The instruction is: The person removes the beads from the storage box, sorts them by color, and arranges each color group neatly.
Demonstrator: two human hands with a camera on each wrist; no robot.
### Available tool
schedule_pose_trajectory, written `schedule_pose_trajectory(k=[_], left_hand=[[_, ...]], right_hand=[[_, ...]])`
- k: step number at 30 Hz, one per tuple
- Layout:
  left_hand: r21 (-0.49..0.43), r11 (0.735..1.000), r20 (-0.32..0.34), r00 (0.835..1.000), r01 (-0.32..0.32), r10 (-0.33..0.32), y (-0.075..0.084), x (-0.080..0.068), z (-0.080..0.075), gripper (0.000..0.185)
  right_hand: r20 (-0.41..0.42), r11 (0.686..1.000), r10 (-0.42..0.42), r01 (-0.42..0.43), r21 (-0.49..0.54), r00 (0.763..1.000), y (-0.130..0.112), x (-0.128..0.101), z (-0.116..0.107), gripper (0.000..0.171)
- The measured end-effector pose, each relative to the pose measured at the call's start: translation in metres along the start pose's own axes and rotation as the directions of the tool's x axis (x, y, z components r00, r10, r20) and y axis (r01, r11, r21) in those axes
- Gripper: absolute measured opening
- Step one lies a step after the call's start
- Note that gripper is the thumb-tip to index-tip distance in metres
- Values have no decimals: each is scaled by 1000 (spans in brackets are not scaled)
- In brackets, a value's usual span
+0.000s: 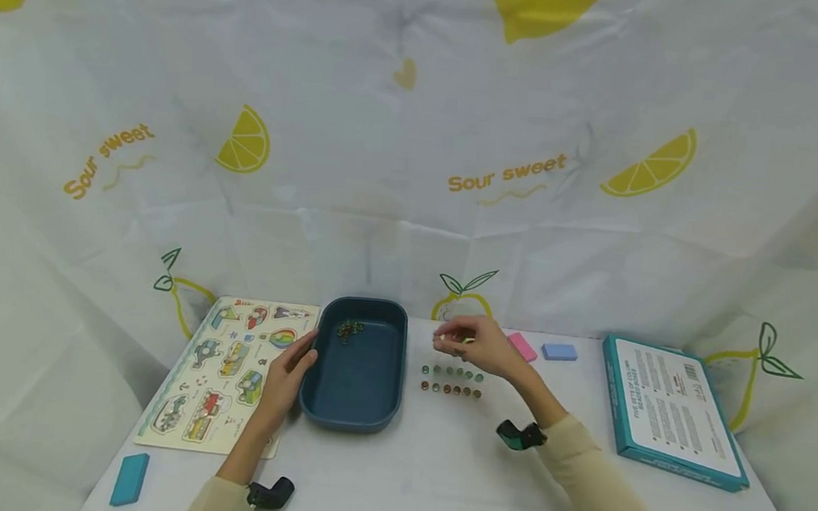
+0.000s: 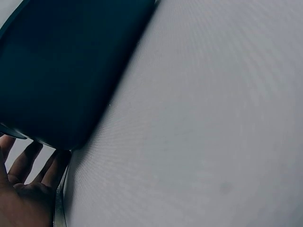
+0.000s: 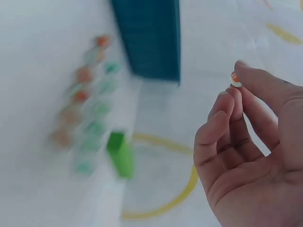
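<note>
With thumb and fingertips my right hand (image 1: 478, 343) pinches a small orange-and-white marble (image 3: 236, 79), held up above the table behind two rows of marbles. The farther row holds green marbles (image 1: 449, 371); the nearer one has mostly reddish-brown marbles (image 1: 448, 389). My left hand (image 1: 286, 379) rests against the left side of a dark blue bin (image 1: 348, 423), its fingers extended along the outer wall in the left wrist view. Inside the bin, a small cluster of marbles (image 1: 349, 330) lies toward the far left.
Under the left forearm lies a wooden picture puzzle board (image 1: 183, 374), with a teal block (image 1: 130, 479) in front of it. Pink (image 1: 522, 346) and blue (image 1: 559, 352) blocks sit at the back right, and a green block (image 3: 121, 158) near the marbles. A teal flat box (image 1: 680, 409) lies far right.
</note>
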State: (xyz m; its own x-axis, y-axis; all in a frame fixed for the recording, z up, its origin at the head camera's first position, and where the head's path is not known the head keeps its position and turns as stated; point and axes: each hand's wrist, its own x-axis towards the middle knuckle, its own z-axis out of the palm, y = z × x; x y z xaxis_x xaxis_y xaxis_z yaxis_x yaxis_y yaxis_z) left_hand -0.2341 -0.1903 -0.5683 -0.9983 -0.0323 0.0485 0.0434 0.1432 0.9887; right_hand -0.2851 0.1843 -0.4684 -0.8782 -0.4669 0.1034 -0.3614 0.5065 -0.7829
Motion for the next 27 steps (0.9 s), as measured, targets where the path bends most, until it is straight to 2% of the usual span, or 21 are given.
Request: schedule_pose_trajectory(k=[5,9,13,19,27], left_hand=[[-3,1000,4,1000,-8,8,2,0,-2,49],[-6,1000,3,1000,-11,11,4,1,-3,49],[-2,1000,1,1000,-6,6,5,1,-2,49],[5,1000,-9,1000,-10,10,2,0,-1,49],[-3,1000,-5,1000,11,-11,3,-1,0,48]], right_hand=[[-34,991,103,-105,-82,994,40,-58,-17,17],[-45,978,159,-163,-132,986,64,-83,-13,14],[-47,971,144,-151,-187,988,74,-90,-6,13],[-23,968,116,-118,-223,993,75,-88,-4,16],[-11,971,134,-134,-197,991,75,-94,-8,19]])
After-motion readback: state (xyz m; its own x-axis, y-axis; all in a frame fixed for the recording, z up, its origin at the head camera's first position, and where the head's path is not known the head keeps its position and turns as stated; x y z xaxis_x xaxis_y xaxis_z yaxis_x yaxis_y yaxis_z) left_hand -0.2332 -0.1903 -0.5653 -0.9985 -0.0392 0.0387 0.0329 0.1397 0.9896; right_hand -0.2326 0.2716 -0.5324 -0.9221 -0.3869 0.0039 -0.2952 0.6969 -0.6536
